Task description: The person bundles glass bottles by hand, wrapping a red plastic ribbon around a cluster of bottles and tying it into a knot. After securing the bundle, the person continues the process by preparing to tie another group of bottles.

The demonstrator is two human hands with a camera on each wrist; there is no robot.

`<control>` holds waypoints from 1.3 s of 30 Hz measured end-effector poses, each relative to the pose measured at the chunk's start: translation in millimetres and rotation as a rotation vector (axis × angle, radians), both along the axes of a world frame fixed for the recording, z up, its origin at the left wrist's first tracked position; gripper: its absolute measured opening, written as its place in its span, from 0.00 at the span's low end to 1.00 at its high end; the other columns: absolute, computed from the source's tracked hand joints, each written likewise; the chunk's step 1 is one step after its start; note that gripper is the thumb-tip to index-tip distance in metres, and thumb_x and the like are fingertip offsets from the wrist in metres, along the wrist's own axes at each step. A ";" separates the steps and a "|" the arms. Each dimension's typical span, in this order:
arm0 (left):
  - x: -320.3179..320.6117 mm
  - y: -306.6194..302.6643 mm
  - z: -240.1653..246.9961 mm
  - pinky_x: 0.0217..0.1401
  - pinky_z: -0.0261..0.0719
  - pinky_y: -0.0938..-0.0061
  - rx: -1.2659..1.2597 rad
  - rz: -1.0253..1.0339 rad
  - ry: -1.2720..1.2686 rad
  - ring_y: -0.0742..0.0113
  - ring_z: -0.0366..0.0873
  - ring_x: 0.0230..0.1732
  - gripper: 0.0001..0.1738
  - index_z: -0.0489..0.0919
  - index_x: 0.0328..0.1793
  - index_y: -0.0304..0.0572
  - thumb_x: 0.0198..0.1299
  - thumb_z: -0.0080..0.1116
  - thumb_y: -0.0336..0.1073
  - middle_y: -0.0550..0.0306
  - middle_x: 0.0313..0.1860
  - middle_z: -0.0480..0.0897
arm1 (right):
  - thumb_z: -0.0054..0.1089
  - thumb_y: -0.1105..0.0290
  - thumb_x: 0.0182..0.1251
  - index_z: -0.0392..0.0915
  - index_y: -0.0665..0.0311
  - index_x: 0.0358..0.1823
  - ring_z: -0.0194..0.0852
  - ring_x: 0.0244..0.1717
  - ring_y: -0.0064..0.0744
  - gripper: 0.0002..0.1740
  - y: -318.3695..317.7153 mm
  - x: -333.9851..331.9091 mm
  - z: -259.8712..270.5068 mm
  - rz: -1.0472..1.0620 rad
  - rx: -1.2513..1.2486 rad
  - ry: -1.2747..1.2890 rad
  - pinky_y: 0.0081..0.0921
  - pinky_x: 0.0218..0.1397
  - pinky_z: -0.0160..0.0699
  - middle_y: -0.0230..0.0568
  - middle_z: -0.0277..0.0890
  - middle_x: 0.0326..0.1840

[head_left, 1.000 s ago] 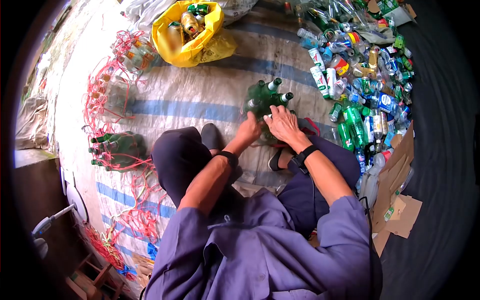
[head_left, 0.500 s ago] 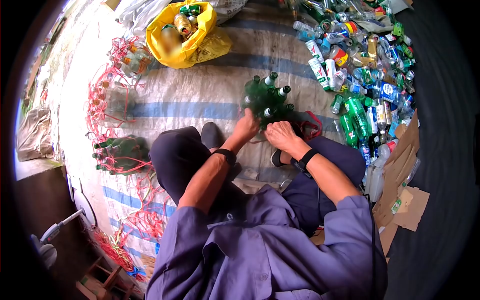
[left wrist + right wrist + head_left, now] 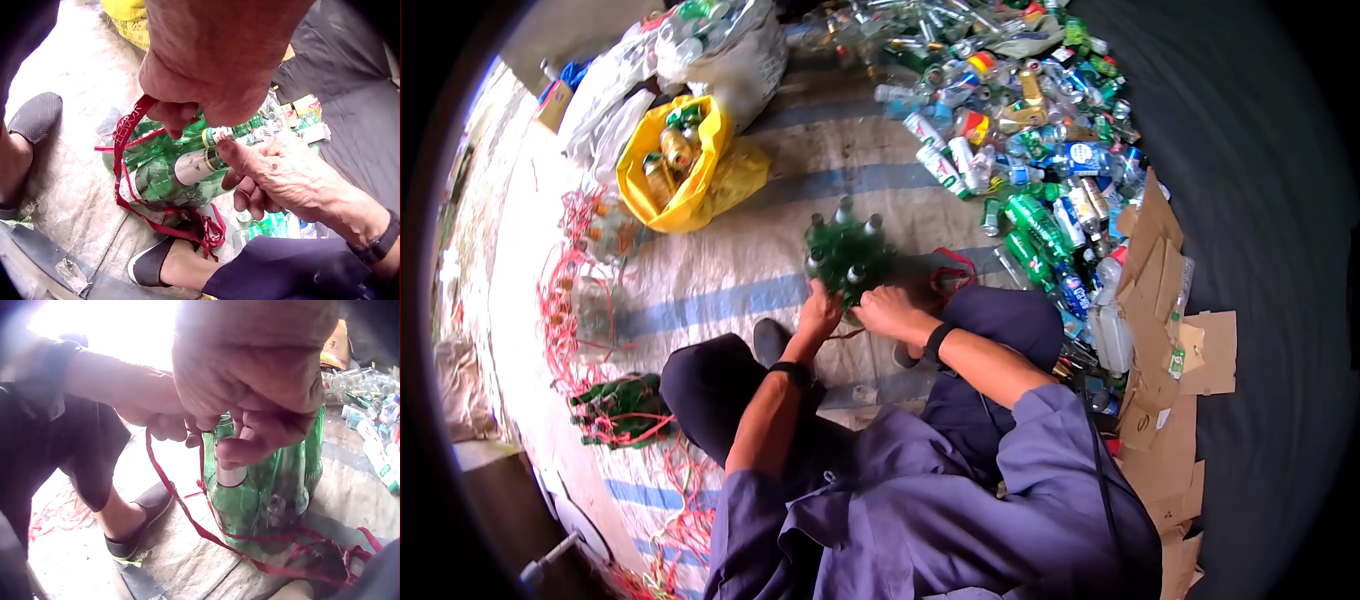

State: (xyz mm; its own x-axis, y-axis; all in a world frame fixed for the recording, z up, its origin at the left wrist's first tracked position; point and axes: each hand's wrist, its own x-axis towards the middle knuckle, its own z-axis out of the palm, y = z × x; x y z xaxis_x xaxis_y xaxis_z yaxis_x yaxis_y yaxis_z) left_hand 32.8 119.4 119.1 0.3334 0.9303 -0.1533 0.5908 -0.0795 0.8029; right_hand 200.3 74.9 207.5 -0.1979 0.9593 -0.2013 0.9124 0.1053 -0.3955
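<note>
A cluster of green glass bottles (image 3: 840,255) stands upright on the striped sheet between the person's feet. A red ribbon (image 3: 122,134) runs round their lower part, with a loose tangle beside the right shoe. My left hand (image 3: 822,310) pinches the ribbon at the near left side of the bottles. Close beside it, my right hand (image 3: 890,312) curls its fingers and thumb round the neck of a near bottle (image 3: 230,478). That bottle's top is partly hidden by the hand. Both hands sit near neck height, almost touching.
Bundles of clear bottles (image 3: 590,310) and green bottles (image 3: 622,408) tied with red string lie left. A yellow bag (image 3: 720,150) of cans is ahead. Cans and plastic bottles (image 3: 1030,225) heap up at the right, beside cardboard (image 3: 1150,330).
The head view has swung, shifting the scene left and down. My right hand has drawn back from over the bottle tops to their near side, its fingers now curled.
</note>
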 end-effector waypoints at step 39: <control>-32.6 -103.9 -18.9 0.29 0.73 0.66 0.308 -0.775 0.183 0.60 0.77 0.29 0.07 0.83 0.22 0.54 0.38 0.71 0.42 0.65 0.24 0.78 | 0.56 0.59 0.68 0.81 0.71 0.38 0.83 0.34 0.36 0.18 -15.6 -8.4 -43.4 -0.506 -0.852 1.024 0.29 0.37 0.85 0.45 0.83 0.37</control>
